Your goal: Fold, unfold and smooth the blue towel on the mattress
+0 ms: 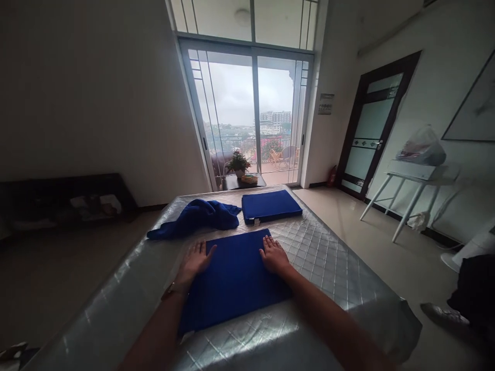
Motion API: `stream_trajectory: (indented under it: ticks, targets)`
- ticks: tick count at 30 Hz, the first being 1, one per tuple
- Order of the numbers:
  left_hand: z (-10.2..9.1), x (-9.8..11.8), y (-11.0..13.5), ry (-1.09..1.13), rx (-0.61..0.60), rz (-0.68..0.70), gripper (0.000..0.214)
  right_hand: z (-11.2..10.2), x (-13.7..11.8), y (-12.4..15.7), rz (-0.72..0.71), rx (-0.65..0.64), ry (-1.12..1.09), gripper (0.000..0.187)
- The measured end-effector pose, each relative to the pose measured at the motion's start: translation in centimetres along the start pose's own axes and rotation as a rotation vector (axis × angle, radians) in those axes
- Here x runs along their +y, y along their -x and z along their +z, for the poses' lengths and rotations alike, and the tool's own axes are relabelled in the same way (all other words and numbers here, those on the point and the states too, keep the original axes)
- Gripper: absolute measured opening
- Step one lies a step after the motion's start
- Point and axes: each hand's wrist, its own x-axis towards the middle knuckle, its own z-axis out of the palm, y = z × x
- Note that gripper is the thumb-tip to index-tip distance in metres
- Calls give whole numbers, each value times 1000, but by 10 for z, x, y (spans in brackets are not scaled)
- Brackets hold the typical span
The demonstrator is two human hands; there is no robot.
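A blue cloth [235, 278], folded into a flat rectangle, lies on the quilted silver bed cover [336, 268] right in front of me. On its left edge rests my left hand [197, 259], fingers stretched out and thumb spread. My right hand [274, 253] lies flat with open fingers along the upper right edge of the same cloth. Just beyond it is a neat stack of folded blue cloths [270, 203], with a small white label at its near edge. A crumpled blue cloth [204, 214] lies in a heap to the left of the stack.
Past the far edge stands a dark table [230, 183] with a potted plant [238, 163], before a sliding glass door [255, 118]. At right, a stool [410, 190] carries a box and a plastic bag [421, 147]. A person's shoe [444, 313] shows at lower right.
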Motion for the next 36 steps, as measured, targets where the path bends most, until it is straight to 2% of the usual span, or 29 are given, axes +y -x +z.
stream_trajectory:
  ticks: [3,8,10,12,15,22,26,28,31,33,36]
  targets:
    - [-9,49,3,42,44,92,82,0,0,0,0,20,-12,65]
    - [2,162,23,185,-32,508,69,4,6,0,-52,8,21,63]
    - [11,188,30,248,-73,572,69,5,9,0,-95,-9,45,64]
    - [18,193,35,277,-80,549,71,6,11,-1,-98,-8,52,65]
    - [22,169,40,230,-29,513,70,6,9,-2,-53,15,33,62]
    - [18,54,65,30,-51,366,66,0,0,-1,-4,0,20,63]
    - [21,1,91,-42,16,249,64,-6,-4,2,12,38,71,62]
    - [22,-12,100,-50,40,216,67,-11,-9,7,4,90,113,62]
    - [21,-15,107,-19,37,192,69,-17,-15,28,-40,131,152,62]
    - [18,-12,107,0,29,185,68,-20,-18,50,-40,109,141,61]
    - [11,-8,108,23,29,174,68,-20,-18,85,-9,5,90,63]
